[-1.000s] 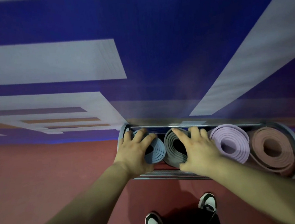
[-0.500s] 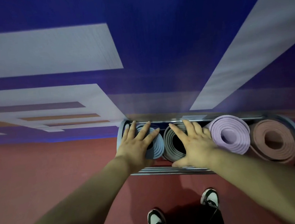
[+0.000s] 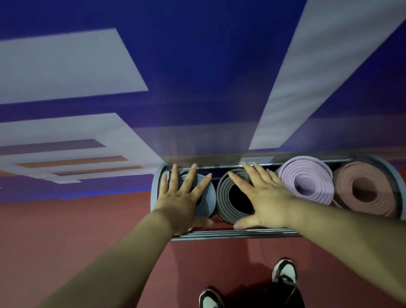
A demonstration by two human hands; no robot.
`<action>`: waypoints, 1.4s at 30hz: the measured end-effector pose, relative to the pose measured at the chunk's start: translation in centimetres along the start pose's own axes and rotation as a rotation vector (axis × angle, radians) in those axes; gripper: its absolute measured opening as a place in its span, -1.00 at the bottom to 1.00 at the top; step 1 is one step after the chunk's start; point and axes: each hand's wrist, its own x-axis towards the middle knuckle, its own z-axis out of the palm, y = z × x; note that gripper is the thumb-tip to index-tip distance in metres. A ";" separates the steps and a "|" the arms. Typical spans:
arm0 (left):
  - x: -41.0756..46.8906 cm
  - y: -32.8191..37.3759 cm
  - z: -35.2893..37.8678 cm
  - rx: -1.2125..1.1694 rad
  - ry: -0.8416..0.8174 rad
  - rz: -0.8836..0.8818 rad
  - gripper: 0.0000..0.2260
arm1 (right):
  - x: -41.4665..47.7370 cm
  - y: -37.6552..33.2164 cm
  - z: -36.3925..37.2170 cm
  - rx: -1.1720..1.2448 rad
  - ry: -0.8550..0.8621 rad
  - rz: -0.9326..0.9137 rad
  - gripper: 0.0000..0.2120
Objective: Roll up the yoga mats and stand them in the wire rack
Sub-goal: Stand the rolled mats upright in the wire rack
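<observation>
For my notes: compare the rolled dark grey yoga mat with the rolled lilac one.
The dark grey rolled mat has a wide hollow core; the lilac rolled mat is wound round a smaller hole. The right hand lies flat on the grey mat; no hand covers the lilac one. Both stand on end in the wire rack.

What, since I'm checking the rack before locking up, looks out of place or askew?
Nothing is spilled or damaged. In the wire rack, the lilac mat looks telescoped, its coils stepped rather than flush; the grey mat beside it is rolled loosely, with a wide hollow core.
</observation>
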 end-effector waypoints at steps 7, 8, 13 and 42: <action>0.1 9.3 -0.4 -0.192 0.108 0.043 -0.09 | -6.0 9.0 0.4 -0.072 0.088 0.311 0.02; 0.7 10.3 -0.5 -0.193 0.088 0.014 -0.07 | -5.9 10.0 0.5 -0.051 0.030 0.329 0.06; 2.6 11.3 -0.1 -0.113 0.055 -0.112 -0.08 | -3.9 11.0 -0.2 0.013 0.044 0.288 0.28; 3.3 20.4 -0.8 -0.202 0.023 -0.004 -0.37 | -10.8 19.1 1.8 0.043 0.035 0.209 0.27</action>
